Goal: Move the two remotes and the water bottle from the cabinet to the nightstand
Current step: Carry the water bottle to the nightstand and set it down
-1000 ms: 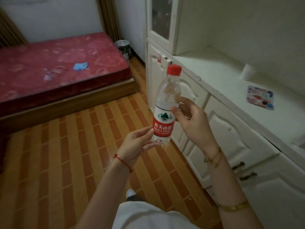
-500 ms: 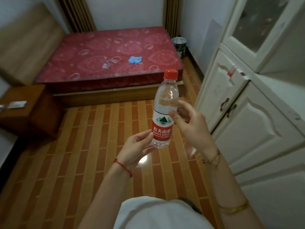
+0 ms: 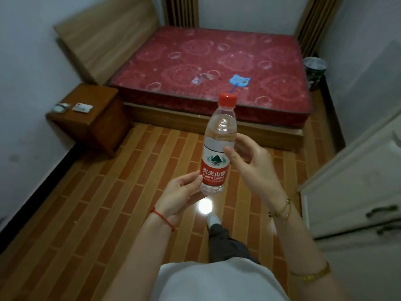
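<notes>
both hands held the water bottle (image 3: 217, 146) upright in mid-air, right hand (image 3: 253, 166) pinching its middle, left hand (image 3: 182, 194) cupping its base; best kept upright until reaching the nightstand (image 3: 91, 114).

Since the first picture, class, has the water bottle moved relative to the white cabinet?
Yes. The water bottle, held by both hands, has left the white cabinet and now lies toward the bed.

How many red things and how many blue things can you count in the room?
Red: 3, the red bottle cap, the red patterned mattress, the red string bracelet.
Blue: 1, the blue cat-shaped fan on the mattress.
Total: 4
</notes>
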A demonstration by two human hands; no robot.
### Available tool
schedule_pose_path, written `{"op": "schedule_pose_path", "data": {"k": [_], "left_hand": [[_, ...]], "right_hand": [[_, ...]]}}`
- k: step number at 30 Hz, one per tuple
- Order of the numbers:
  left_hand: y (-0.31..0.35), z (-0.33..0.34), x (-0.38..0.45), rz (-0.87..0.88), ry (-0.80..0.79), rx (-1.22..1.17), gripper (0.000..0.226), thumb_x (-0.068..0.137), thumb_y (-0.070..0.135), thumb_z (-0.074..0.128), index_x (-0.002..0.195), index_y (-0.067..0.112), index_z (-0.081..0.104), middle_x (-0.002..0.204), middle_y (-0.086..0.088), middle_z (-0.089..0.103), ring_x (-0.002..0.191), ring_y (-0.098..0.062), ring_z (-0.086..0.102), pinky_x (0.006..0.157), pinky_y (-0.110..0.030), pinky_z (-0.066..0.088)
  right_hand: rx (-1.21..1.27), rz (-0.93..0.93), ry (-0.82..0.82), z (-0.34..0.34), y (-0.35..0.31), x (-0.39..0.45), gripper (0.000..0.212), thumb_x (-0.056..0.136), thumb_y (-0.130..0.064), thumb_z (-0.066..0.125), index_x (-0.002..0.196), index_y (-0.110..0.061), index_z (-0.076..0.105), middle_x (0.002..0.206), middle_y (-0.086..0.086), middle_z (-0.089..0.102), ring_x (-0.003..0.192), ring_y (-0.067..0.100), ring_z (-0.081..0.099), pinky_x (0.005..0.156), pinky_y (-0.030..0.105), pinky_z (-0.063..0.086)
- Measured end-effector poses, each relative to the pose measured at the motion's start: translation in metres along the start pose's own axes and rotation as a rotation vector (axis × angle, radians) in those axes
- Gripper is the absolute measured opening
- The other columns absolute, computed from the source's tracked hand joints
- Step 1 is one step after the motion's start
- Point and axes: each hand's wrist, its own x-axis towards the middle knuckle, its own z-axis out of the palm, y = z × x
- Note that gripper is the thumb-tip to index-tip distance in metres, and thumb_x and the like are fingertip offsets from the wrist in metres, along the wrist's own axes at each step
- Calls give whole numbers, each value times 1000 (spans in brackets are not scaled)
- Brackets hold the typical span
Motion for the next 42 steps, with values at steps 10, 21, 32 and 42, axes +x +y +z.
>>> {"op": "schedule_pose_path", "data": {"k": [10,21,32,42], "left_hand": [[96,-10,126,97,222,-155,41,92,13,61,132,6,57,121,-11,70,110,-23,69,86,-29,58],[159,-78,224,93,443,-302,30,94,11,58,124,13,62,108,-6,75,104,-19,71,99,-37,51],[276,-223,356,186,542,-316,41,95,14,58,135,8,53,127,-10,66,114,-21,66,96,-35,54],[378,-351,445,195,580,-347,36,96,13,56,131,9,56,126,-10,67,115,-22,66,104,-44,49]], "right_hand": [[37,-106,-247,10,12,209,43,90,-37,63,130,-21,58,120,-11,68,112,4,64,94,38,56],[92,-139,-488,92,32,367,43,92,-37,61,131,-21,56,122,-11,67,114,2,63,94,36,56],[154,-228,-569,233,21,570,42,93,-35,61,131,-17,58,122,-9,68,113,3,64,96,37,55],[173,-257,-613,355,-2,720,41,94,-33,60,132,-16,57,124,-7,68,115,5,63,97,37,54]]}}
